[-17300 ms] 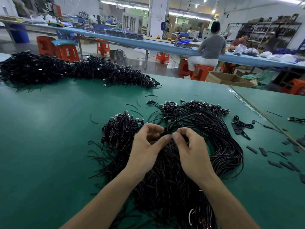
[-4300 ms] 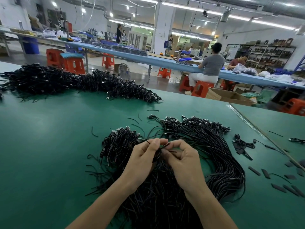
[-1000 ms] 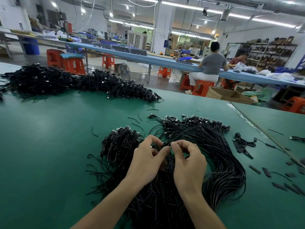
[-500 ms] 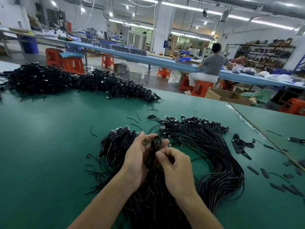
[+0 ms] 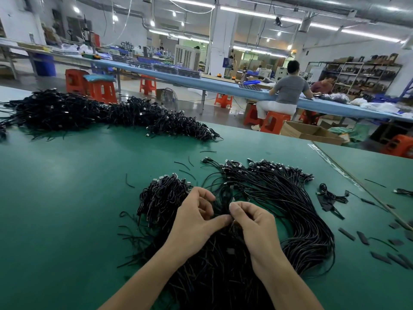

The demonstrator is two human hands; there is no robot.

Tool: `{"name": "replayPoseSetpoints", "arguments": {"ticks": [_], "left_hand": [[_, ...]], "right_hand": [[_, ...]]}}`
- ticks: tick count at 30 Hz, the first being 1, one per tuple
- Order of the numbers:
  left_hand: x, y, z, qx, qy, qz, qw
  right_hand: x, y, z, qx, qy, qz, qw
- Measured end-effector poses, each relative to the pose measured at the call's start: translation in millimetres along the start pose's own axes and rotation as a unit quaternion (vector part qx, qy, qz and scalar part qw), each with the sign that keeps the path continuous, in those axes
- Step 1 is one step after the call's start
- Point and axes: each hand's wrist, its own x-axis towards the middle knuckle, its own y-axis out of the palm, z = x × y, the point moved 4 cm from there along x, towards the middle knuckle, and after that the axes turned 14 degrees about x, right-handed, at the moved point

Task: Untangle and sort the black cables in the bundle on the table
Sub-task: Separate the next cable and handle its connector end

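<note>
A large tangled bundle of thin black cables [image 5: 290,209] lies on the green table [image 5: 67,198] in front of me, with silver connector ends fanned along its far edge. A shorter clump of cables [image 5: 163,195] sits at its left. My left hand [image 5: 196,218] and my right hand [image 5: 252,222] meet over the bundle's middle, fingertips pinching black cable strands between them. The strands under my fingers are partly hidden.
A long heap of black cables [image 5: 100,115] runs along the table's far left. Small black strips and a coiled cable [image 5: 330,198] lie scattered at the right. A table seam [image 5: 357,184] runs diagonally on the right. People sit at a blue bench [image 5: 223,86] beyond.
Half a second ago my left hand held a raised loop of cable; now both hands are lower on the bundle, pinching strands fingertip to fingertip.
</note>
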Motion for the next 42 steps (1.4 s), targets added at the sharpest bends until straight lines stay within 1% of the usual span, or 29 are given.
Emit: {"name": "replayPoseSetpoints", "arguments": {"ticks": [4, 7, 9, 10, 12, 13, 16, 20, 21, 23, 25, 27, 31, 33, 35, 36, 38, 39, 40, 42], "left_hand": [[-1.6, 2.1, -0.9, 0.001, -0.009, 0.012, 1.0], [-1.7, 2.0, -1.8, -0.058, -0.026, 0.021, 0.998], [0.2, 0.4, -4.3, -0.118, -0.04, 0.022, 0.992], [1.7, -0.9, -5.5, -0.174, -0.06, 0.025, 0.983], [3.9, -3.0, -10.3, -0.299, -0.092, 0.047, 0.948], [4.5, -4.0, -13.5, -0.323, -0.092, 0.059, 0.94], [2.5, -2.9, -15.1, -0.282, -0.058, 0.078, 0.954], [-1.0, 0.7, -11.5, -0.226, -0.01, 0.062, 0.972], [-1.9, 1.1, -10.1, -0.201, 0.007, 0.066, 0.977], [-2.2, 1.5, -5.0, -0.098, 0.028, 0.048, 0.994], [-2.4, 1.9, 0.7, -0.005, 0.02, 0.013, 1.0], [-3.0, 5.6, 5.0, 0.028, 0.001, 0.005, 1.0], [-4.9, 11.5, 7.4, -0.009, -0.034, 0.034, 0.999], [-4.1, 12.4, 6.0, -0.065, -0.054, 0.049, 0.995], [-2.8, 11.9, 1.7, -0.135, -0.054, 0.055, 0.988], [-2.0, 11.3, -0.7, -0.178, -0.056, 0.053, 0.981], [-1.0, 10.2, -2.7, -0.272, -0.098, 0.05, 0.956], [-0.1, 9.9, -2.7, -0.298, -0.113, 0.051, 0.946], [0.4, 9.5, -3.9, -0.307, -0.115, 0.051, 0.943], [0.6, 9.1, -4.5, -0.271, -0.079, 0.054, 0.958]], "right_hand": [[-0.9, 2.1, 8.3, -0.008, -0.045, 0.042, 0.998], [-3.0, 7.3, 11.4, -0.005, -0.06, 0.088, 0.994], [-4.9, 10.1, 9.5, -0.025, -0.056, 0.11, 0.992], [-5.8, 11.1, 6.9, -0.033, -0.047, 0.118, 0.991], [-6.3, 11.4, 0.4, -0.051, -0.026, 0.121, 0.991], [-5.9, 10.2, -2.4, -0.065, -0.022, 0.115, 0.991], [-4.5, 8.3, -5.1, -0.105, -0.03, 0.105, 0.988], [-4.3, 4.0, -2.2, -0.077, -0.03, 0.083, 0.993], [-3.0, 1.2, -1.4, -0.071, -0.03, 0.071, 0.994], [-0.1, -5.5, -0.1, -0.071, -0.04, 0.034, 0.996], [0.9, -8.4, 3.3, -0.088, -0.067, 0.012, 0.994], [0.3, -6.2, 6.0, -0.082, -0.083, 0.017, 0.993], [-2.5, 0.3, 9.8, -0.064, -0.1, 0.035, 0.992], [-5.2, 4.0, 10.2, -0.046, -0.095, 0.059, 0.993], [-7.8, 7.1, 8.8, -0.026, -0.079, 0.082, 0.993], [-7.9, 7.7, 7.4, -0.028, -0.073, 0.087, 0.993], [-7.5, 7.6, 3.7, -0.042, -0.066, 0.085, 0.993], [-7.2, 7.6, 2.5, -0.049, -0.061, 0.084, 0.993], [-7.7, 8.0, 1.8, -0.053, -0.056, 0.086, 0.993], [-9.7, 9.5, 1.9, -0.044, -0.046, 0.099, 0.993]]}}
